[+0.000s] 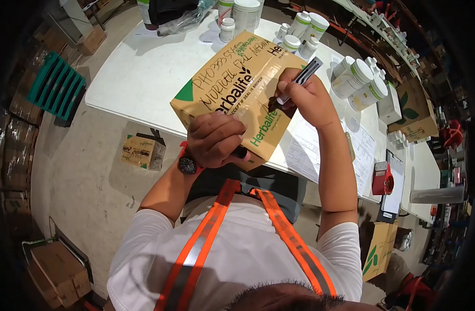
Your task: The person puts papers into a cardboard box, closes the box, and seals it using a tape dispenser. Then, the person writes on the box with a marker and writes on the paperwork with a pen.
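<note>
Nearest you, your left hand [215, 139] was curled over the box's near left edge, its fingers bent nearly into a fist, apparently to brace the box; a dark and pink item [241, 152] showed beneath them, too hidden to name. Your right hand [306, 98] pinched a marker [300, 79] between thumb and closed fingers, its dark end angled down at the top face, a grip that looked suited to fine control.

The box [196, 106] sat tilted at the near edge of the bench [124, 78], its broad face turned up, likely to keep the surface within reach. It was brown cardboard, with "Herbalife" printed in black and green, a green corner, shiny clear tape and large black handwriting across its far left part.

Just right of the box lay printed papers [306, 146], flat and easy to read from. Farther off stood white tubs with green lids [354, 79], grouped upright, perhaps to keep them out of your way. On the floor to the left was a smaller carton [138, 151].
</note>
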`<state>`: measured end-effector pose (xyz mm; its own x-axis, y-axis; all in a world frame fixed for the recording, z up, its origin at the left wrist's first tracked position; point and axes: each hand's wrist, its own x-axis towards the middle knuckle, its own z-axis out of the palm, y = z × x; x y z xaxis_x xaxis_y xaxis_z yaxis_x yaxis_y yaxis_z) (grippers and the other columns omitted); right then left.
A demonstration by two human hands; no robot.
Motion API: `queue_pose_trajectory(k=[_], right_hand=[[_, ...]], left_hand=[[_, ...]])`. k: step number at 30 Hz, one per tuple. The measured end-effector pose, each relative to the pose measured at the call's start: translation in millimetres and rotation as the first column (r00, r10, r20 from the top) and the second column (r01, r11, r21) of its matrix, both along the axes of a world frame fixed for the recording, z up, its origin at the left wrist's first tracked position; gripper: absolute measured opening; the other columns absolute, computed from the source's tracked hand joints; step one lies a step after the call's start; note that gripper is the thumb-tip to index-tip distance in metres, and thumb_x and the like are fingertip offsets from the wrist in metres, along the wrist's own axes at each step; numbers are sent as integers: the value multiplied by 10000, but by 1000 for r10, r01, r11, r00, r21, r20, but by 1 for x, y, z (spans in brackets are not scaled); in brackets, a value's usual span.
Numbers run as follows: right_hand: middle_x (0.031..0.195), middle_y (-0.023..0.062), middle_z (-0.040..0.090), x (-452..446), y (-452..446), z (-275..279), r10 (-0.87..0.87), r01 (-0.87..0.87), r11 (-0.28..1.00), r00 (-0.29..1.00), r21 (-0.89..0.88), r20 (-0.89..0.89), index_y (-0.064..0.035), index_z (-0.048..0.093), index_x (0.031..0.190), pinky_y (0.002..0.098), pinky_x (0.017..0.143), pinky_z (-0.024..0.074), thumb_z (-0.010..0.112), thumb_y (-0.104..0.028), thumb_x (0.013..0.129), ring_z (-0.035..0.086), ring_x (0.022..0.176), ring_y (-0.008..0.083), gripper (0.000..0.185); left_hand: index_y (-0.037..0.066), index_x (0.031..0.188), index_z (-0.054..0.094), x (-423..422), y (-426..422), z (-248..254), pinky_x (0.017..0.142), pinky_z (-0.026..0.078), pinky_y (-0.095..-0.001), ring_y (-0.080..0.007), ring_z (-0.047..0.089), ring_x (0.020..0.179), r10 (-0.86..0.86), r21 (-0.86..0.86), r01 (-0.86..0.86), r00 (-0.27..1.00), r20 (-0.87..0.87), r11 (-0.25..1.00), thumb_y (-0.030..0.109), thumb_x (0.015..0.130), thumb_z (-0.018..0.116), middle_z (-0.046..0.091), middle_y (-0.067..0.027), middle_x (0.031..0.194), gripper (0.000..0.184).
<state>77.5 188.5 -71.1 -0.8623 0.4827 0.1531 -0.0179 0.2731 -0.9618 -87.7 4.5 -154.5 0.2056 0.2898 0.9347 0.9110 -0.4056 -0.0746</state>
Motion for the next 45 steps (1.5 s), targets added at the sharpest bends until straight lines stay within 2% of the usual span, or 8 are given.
queue_pose_trajectory(k=[3,6,12,29,32,36,39,45], right_hand=[[802,23,657,2,-6,10,-4,5,1000,993,-11,115,-35,634,888,260,666,510,607,-180,954,619,719,101,161],[751,23,667,-3,1,1,-130,133,973,991,189,-25,-21,673,877,269,609,509,636,-213,942,644,675,110,206],[767,27,671,-3,2,3,-121,121,993,992,17,32,-31,650,844,269,619,504,625,-234,945,644,704,103,229],[768,35,682,4,19,-1,-92,91,992,996,89,5,-17,655,872,270,647,518,627,-231,950,648,702,109,230],[782,40,689,-1,20,-5,-209,218,969,974,119,-85,-17,650,881,273,656,526,623,-240,953,649,705,112,236],[804,47,698,0,27,-6,-190,194,974,981,118,-45,-11,650,890,273,666,530,623,-239,961,655,718,114,240],[818,45,698,-2,22,-4,-210,216,972,975,95,-77,-14,649,893,272,667,530,624,-244,962,652,717,114,241],[815,34,677,1,35,-9,-238,241,969,970,47,-54,-34,647,894,275,659,526,624,-269,958,633,696,109,245]], left_hand=[[170,1015,536,0,-2,0,840,500,-337,-175,706,913,10,-42,-10,1000,2,999,514,931,661,719,13,1015,376],[174,1039,526,-3,0,-3,848,501,-340,-180,707,915,-2,-30,3,1000,4,1000,523,930,658,715,16,1024,389],[171,1056,524,-3,0,1,816,533,-365,-190,703,905,-28,-55,28,1000,-1,998,505,930,670,710,10,1026,386],[143,1039,532,-3,2,1,764,556,-377,-208,688,885,-70,-70,71,997,12,995,474,925,690,704,-19,1031,385],[139,1056,527,-2,-1,4,748,561,-376,-212,686,881,-56,-78,55,998,-1,995,465,924,694,703,-26,1029,389],[138,1065,526,-4,-1,3,739,563,-376,-216,685,880,-64,-97,63,998,-6,993,462,923,699,703,-29,1028,393],[160,1017,524,0,-2,1,792,501,-383,-232,695,911,-22,-101,25,999,25,995,486,992,600,731,-12,1019,335],[162,1018,522,0,-2,0,811,502,-384,-228,694,912,-47,-97,51,998,44,994,484,992,601,729,-12,1017,333]])
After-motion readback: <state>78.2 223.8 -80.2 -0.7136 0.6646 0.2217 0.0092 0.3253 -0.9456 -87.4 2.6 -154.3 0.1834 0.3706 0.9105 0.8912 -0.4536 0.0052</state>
